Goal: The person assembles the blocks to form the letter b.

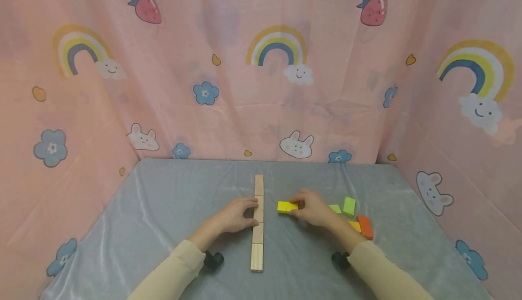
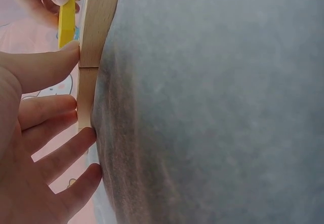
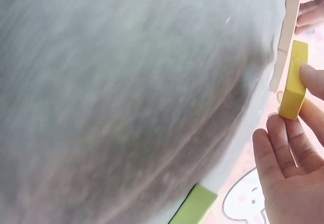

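A straight row of plain wooden blocks (image 1: 257, 257) runs away from me along the middle of the table. My left hand (image 1: 234, 216) is at the left of this row, its thumb and fingertips touching the side of the middle blocks; in the left wrist view its fingers (image 2: 71, 153) are spread and fairly straight. Right of the row, my right hand (image 1: 311, 208) pinches a yellow block (image 1: 284, 207) between thumb and fingers. The right wrist view shows the yellow block (image 3: 294, 82) held by one end, apart from the row.
Right of my right hand lie two green blocks (image 1: 349, 206), an orange block (image 1: 365, 227) and a yellow block (image 1: 354, 225) partly hidden by my forearm. A grey cloth (image 1: 183, 186) covers the table. Pink patterned curtains (image 1: 171, 64) hang behind and at both sides.
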Demonstrator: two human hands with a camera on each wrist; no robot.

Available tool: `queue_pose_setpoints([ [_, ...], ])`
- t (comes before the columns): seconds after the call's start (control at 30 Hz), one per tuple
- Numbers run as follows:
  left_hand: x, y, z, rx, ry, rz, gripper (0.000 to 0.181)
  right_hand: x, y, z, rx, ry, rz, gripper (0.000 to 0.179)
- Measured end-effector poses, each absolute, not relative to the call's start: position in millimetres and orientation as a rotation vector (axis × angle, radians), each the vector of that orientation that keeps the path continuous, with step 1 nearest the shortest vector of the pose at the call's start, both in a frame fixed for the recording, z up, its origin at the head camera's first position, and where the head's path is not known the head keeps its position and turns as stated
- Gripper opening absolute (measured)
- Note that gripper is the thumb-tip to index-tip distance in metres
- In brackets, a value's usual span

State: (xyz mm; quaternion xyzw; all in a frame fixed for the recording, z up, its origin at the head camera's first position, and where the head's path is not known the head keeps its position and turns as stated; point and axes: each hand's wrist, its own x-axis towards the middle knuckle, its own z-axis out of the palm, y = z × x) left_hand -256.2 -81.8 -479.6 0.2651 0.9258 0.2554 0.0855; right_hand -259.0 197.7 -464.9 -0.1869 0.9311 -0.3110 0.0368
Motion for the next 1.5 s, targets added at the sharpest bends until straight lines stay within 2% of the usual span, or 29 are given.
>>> queue_pose_setpoints([
  [0.73,-256,-82,-477,0.778,2.738,0.770,0.056,-259,161,-466,-0.524,2.844,-0.866,0.028],
  [1.5,-257,-82,-477,0.786,2.743,0.753,0.056,-268,151,-469,-0.518,2.814,-0.859,0.028],
])
